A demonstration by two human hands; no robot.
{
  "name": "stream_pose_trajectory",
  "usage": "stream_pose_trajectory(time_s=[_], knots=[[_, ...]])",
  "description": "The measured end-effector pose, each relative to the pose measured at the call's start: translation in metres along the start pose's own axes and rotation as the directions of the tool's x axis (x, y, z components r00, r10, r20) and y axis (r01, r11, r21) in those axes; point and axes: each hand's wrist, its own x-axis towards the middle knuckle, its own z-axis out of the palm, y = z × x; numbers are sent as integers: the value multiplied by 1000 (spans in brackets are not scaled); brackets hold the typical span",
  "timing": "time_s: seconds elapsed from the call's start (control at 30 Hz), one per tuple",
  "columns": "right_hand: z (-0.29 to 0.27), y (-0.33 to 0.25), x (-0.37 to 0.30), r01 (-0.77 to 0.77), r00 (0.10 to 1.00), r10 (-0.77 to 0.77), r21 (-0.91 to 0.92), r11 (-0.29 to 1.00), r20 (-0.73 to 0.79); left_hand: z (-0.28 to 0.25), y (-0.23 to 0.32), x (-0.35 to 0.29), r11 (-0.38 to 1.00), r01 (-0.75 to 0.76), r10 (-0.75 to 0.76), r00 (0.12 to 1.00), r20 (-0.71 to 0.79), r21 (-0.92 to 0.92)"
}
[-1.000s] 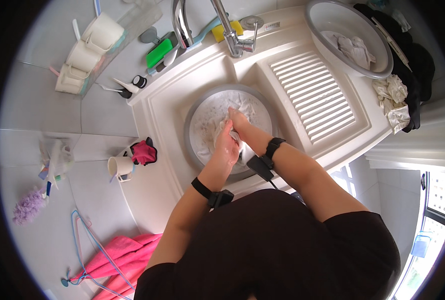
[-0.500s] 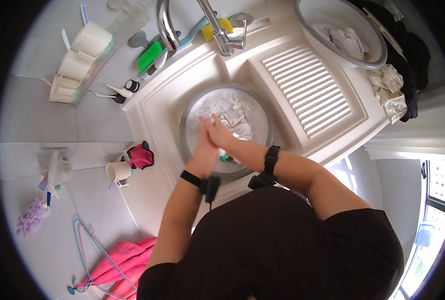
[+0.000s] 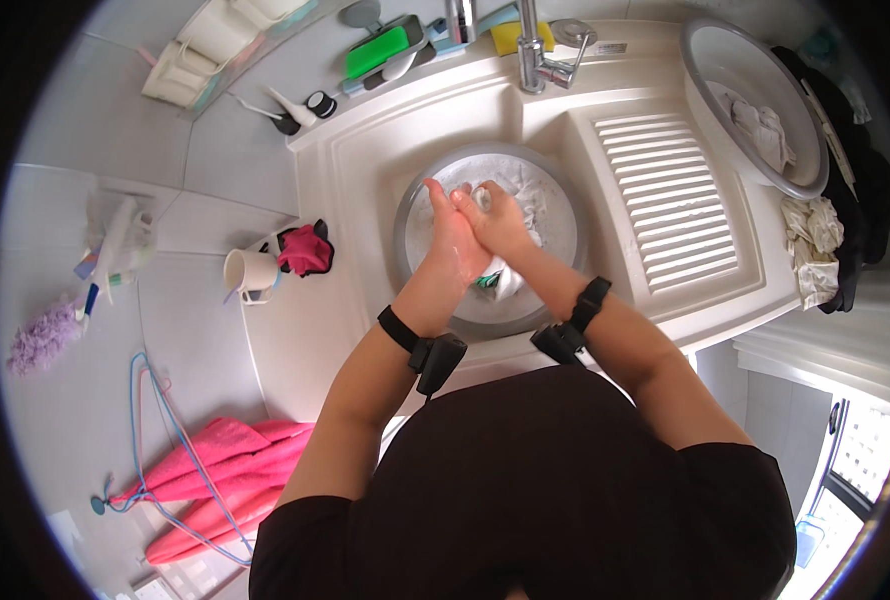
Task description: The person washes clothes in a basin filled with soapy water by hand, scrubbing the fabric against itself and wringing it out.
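Note:
Over a round grey-rimmed basin [image 3: 571, 290] of sudsy water, my two hands press together around a white cloth [image 3: 508, 283]. My left hand [image 3: 455, 240] is turned palm inward with its thumb sticking up. Against its palm, my right hand [image 3: 503, 222] is closed, and a bit of the cloth shows between its fingers. Part of the cloth hangs out beneath the hands, beside a small green patch. More wet white fabric [image 3: 537, 205] lies in the foamy water behind my right hand. The left fingertips are partly hidden.
The basin sits in a cream sink with a ribbed washboard [image 3: 665, 205] at its right. A tap [image 3: 532, 65] rises behind. A second grey basin [image 3: 705, 95] holding white fabric stands far right, near cream cloth [image 3: 815, 240]. Left are a mug [image 3: 251, 275] and a red cloth [image 3: 307, 250].
The whole view has shifted, so the sink sits further right and higher. My hands have changed from blurred and flatter together to a clearer grip, with the right hand closed.

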Motion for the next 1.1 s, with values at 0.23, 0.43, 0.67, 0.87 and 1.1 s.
stream_pose_trajectory(time_s=[0.23,0.43,0.67,0.87,1.1], knots=[[2,-5,4,-64,976,56,30,998,209,-9,5,-17,999,53,-51,990,128,-11],[6,9,9,-40,979,27,58,998,200,-19,3,-15,996,91,-91,980,179,11],[-3,-30,3,-129,962,72,209,969,263,-58,23,-7,837,-157,-144,861,487,524],[-27,-119,4,-182,964,52,500,847,262,-71,28,-23,581,-370,-54,871,488,725],[-46,-215,-13,-226,964,2,816,532,266,-81,14,-12,441,-542,174,833,525,715]])
